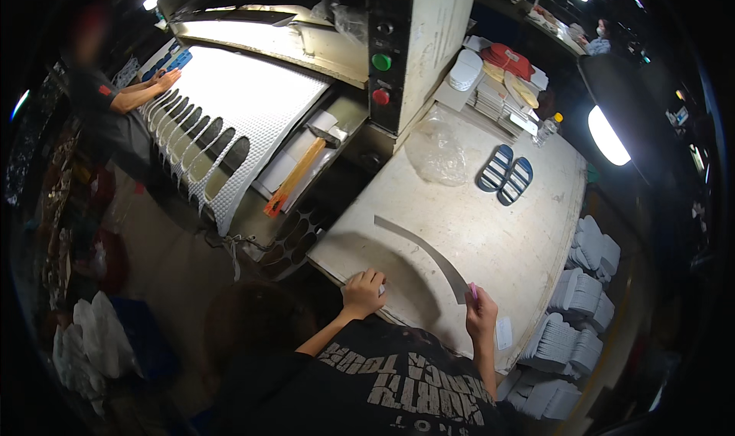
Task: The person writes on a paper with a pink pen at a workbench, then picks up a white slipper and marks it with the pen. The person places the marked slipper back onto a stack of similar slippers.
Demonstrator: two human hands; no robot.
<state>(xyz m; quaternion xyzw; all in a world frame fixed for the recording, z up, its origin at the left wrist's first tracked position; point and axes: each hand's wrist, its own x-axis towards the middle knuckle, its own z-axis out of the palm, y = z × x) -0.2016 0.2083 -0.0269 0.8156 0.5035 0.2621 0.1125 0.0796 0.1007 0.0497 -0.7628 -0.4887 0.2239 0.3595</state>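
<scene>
Black shirt, worn; white item gripped by left hand, pink item by right hand; grey strip is best held steady.

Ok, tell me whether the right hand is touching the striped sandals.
No, the striped sandals lie farther back on the table, apart from the right hand.

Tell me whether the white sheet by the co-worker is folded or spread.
Spread: the sheet lies wide, with long holes along one side.
</scene>
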